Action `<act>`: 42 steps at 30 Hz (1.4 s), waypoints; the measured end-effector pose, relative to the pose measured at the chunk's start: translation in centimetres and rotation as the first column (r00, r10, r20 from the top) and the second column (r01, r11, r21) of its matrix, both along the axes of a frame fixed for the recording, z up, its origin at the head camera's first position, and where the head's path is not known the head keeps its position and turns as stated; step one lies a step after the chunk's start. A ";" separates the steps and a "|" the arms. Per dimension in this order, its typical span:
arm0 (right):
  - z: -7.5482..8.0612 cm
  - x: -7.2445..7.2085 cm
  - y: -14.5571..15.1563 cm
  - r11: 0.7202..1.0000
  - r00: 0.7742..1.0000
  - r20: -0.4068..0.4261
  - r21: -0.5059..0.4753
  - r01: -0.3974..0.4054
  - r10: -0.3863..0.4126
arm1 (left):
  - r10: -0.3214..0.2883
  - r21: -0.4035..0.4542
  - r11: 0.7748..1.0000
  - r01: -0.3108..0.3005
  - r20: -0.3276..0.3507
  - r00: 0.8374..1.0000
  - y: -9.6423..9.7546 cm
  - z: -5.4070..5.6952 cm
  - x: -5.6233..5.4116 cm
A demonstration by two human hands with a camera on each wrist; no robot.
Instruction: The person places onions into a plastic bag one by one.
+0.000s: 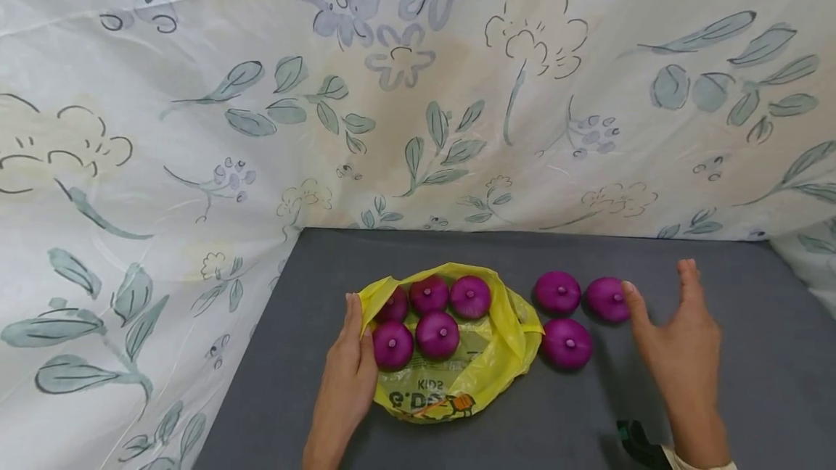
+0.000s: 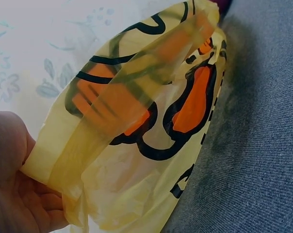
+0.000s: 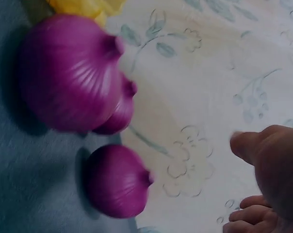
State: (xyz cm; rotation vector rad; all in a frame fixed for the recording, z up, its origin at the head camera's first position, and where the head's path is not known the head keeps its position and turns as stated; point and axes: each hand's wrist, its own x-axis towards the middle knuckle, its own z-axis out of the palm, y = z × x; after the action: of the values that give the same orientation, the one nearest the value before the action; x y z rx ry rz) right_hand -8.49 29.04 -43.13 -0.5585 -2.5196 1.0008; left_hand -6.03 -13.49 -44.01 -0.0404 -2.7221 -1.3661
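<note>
A yellow plastic bag with printed letters lies with its mouth spread wide, several purple onions inside. My left hand grips the bag's left rim; in the left wrist view the thin plastic runs between thumb and fingers. Three more onions sit just right of the bag: a back one, a front one and a right one. Nearest the right one is my right hand, thumb and fingers spread and holding nothing. The right wrist view shows that hand apart from the onions.
Everything rests on a dark grey cloth surface. Behind it and at the left hangs a pale floral sheet. A dark strap-like object is by the right wrist.
</note>
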 end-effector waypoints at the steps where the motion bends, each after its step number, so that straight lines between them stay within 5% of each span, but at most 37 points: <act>1: -0.3 -0.1 0.2 1.000 1.000 0.024 0.002 -0.011 0.011 | -0.001 -0.001 1.000 0.001 0.000 1.000 0.0 0.0 0.0; 12: -3.7 -1.0 0.8 0.996 0.990 0.113 0.019 -0.085 0.082 | -0.009 -0.011 1.000 0.009 -0.005 1.000 0.1 0.2 -0.2; 42: -5.9 -2.8 0.3 0.986 0.986 0.095 0.089 -0.143 0.135 | 0.015 0.017 1.000 -0.014 -0.008 1.000 -0.1 -0.1 0.0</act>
State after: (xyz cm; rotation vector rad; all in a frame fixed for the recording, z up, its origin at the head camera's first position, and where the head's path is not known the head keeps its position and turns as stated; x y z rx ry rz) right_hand -11.33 29.36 -49.07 -0.4123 -2.7004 0.9160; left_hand -5.98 -13.59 -44.14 -0.0246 -2.6991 -1.3819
